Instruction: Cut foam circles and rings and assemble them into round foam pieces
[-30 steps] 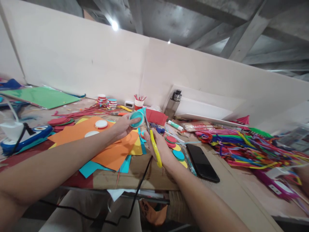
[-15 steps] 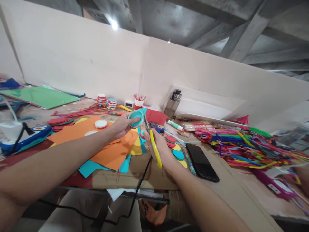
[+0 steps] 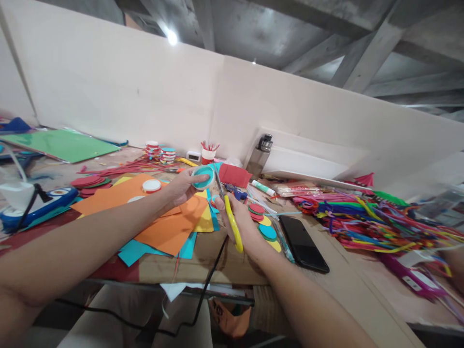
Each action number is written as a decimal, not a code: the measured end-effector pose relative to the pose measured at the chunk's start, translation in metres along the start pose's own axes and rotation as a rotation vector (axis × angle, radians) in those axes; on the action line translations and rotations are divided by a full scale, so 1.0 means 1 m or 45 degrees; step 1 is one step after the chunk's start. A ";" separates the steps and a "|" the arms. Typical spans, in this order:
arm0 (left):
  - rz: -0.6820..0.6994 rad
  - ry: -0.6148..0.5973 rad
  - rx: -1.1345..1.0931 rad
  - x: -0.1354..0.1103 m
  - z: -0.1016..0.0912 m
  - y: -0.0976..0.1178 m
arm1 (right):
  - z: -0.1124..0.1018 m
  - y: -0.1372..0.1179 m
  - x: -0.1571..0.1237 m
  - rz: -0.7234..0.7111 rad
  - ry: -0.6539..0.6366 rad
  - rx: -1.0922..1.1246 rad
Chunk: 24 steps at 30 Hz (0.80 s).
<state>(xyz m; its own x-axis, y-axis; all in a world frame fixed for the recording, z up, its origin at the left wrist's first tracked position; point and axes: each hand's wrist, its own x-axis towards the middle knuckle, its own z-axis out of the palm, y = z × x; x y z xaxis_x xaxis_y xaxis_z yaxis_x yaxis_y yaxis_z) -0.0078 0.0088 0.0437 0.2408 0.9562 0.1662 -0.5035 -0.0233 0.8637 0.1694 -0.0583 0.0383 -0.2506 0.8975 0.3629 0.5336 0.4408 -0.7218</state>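
At mid-frame the left hand (image 3: 181,187) holds a paper disc (image 3: 203,177) above loose paper sheets (image 3: 170,232) spread on the counter (image 3: 224,263). Just right of it the right hand (image 3: 241,224) grips scissors (image 3: 229,215), whose blades seem to meet the disc's right edge. A phone (image 3: 303,243) lies right of that hand, and a heap of pipe cleaners (image 3: 362,220) lies further right. Behind, by the wall, stand a cup (image 3: 208,155) and a bottle (image 3: 261,154).

- A ceiling lamp (image 3: 172,37) glares white overhead.
- Light falls bright and even on the partition (image 3: 126,92); shadows are soft.
- The wide lens bows the edges (corners stretch most).
- Pipe cleaners (image 3: 380,220) at the right look slightly smeared.
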 end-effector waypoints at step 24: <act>0.020 -0.036 0.059 0.000 -0.001 -0.007 | -0.001 0.002 0.002 -0.073 0.022 -0.053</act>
<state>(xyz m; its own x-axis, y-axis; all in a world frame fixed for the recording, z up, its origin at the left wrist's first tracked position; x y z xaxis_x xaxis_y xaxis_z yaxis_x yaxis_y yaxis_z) -0.0051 0.0093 0.0370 0.2567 0.9470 0.1931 -0.4685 -0.0528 0.8819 0.1707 -0.0553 0.0382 -0.2681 0.8704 0.4129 0.5522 0.4900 -0.6744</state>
